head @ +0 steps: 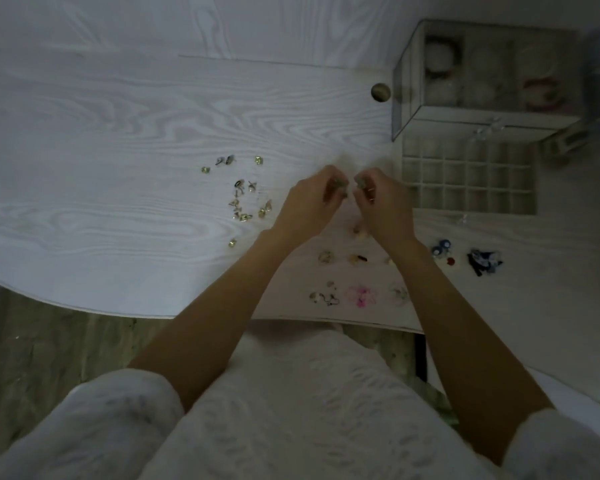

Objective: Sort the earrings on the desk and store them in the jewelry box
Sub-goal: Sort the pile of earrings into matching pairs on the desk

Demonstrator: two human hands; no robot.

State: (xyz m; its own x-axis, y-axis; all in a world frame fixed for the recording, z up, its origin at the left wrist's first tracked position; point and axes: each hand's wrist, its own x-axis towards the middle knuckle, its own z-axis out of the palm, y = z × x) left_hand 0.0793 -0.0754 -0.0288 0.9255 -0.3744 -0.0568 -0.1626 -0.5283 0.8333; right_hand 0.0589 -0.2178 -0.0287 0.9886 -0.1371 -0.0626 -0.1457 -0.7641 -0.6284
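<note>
My left hand (pixel 309 199) and my right hand (pixel 383 199) hover close together over the white desk (pixel 118 133), each pinching a small greenish earring at the fingertips. Several small gold and green earrings (pixel 241 199) lie scattered left of my hands. Nearer the front edge sit a pink pair (pixel 361 295), pale ones (pixel 326 257) and blue ones (pixel 440 249). The jewelry box (pixel 482 74) stands at the back right, with its gridded drawer (pixel 468 178) pulled out just right of my right hand.
A round cable hole (pixel 380 92) lies left of the box. A dark blue bow-like piece (pixel 484 260) rests at the right. The desk's curved front edge runs below the earrings, with my white-clothed lap under it.
</note>
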